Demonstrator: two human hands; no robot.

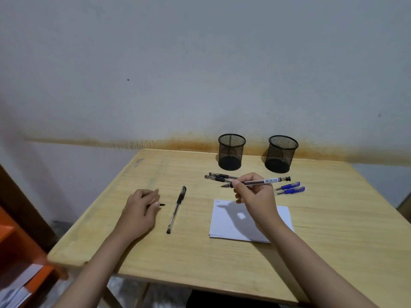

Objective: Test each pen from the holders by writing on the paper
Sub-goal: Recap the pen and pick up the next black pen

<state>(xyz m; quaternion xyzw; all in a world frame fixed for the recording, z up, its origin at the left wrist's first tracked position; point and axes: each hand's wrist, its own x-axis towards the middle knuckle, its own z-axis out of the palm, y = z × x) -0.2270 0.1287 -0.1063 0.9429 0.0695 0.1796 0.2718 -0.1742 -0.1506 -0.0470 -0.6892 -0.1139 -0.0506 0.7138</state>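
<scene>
The right hand (pixel 253 196) pinches an uncapped clear pen (pixel 255 182) raised above the paper (pixel 224 223), tip toward nine o'clock, while the left hand (pixel 139 210), fingers curled, holds a small black pen cap (pixel 162 204) low over the wooden table (pixel 200 252). A capped black pen (pixel 176 209) lies between the hands. At twelve o'clock from the paper lie two black pens (pixel 219 177), at two o'clock two blue pens (pixel 289 188), and beyond them two mesh holders (pixel 231 152) stand by the wall.

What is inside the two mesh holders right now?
Both holders look empty; through the mesh only their dark bottoms show. The pens lie on the table in front.
</scene>
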